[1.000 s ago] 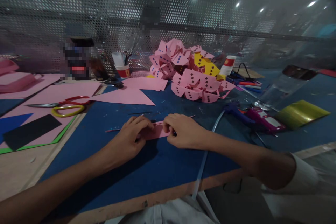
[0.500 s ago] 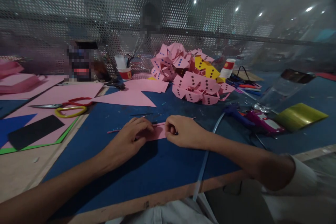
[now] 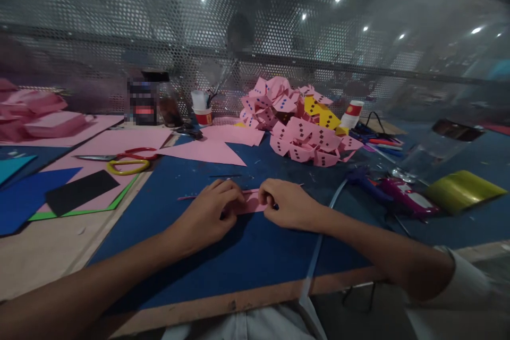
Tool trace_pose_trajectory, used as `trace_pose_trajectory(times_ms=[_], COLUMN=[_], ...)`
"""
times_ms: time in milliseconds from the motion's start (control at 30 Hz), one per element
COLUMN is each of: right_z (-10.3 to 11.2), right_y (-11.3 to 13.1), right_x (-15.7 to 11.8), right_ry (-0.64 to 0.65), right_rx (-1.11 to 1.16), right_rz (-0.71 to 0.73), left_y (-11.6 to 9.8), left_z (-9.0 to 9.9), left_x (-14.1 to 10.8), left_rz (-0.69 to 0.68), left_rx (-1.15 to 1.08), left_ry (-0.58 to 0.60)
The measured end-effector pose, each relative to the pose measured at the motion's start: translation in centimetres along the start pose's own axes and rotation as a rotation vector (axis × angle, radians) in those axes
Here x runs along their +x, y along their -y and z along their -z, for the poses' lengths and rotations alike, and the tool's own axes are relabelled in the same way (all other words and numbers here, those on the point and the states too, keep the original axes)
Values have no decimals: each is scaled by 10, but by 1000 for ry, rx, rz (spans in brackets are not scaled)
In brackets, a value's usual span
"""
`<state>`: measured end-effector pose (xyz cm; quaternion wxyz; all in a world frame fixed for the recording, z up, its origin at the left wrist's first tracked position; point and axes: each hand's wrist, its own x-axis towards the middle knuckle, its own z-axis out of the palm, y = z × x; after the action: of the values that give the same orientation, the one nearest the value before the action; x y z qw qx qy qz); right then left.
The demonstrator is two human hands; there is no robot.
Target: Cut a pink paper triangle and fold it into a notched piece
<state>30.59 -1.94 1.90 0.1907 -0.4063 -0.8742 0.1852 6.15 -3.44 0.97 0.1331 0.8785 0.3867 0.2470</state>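
Note:
A small pink paper strip [image 3: 253, 202] lies on the blue tabletop [image 3: 255, 255], between my two hands. My left hand [image 3: 215, 207] has its curled fingers closed on the strip's left end. Bent fingers of my right hand [image 3: 285, 203] grip the right end, and a small dark tip shows by them. Both hands hide parts of the strip. Just behind them lie thin pink scraps and a thin dark stick [image 3: 225, 176].
Behind are pink dotted paper pieces [image 3: 303, 138], a pink sheet [image 3: 207, 152] and cups [image 3: 203, 116]. Scissors [image 3: 127, 162] and coloured sheets [image 3: 82, 191] lie left. On the right are a magenta tool [image 3: 410, 197], a clear jar [image 3: 434, 146] and a yellow-green piece [image 3: 464, 191].
The camera view has shifted, so the whole scene sits further right and slightly lower. Both hands remain at the pink strip, with little change in their hold.

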Motion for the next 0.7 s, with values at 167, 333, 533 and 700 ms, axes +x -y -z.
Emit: trace_pose_trajectory(times_ms=[167, 333, 533, 700], right_z=[-5, -3, -1, -1], right_y=[-7, -13, -12, -13], right_x=[2, 5, 7, 10], right_ry=[-152, -179, -121, -106], right_rx=[-103, -308, -274, -266], right_rz=[80, 66, -9, -38], left_y=[1, 1, 0, 0], left_z=[0, -1, -1, -1], left_x=[-1, -1, -1, -1], left_rz=[16, 16, 9, 16], left_rx=[-2, -7, -17, -2], left_ry=[25, 17, -4, -13])
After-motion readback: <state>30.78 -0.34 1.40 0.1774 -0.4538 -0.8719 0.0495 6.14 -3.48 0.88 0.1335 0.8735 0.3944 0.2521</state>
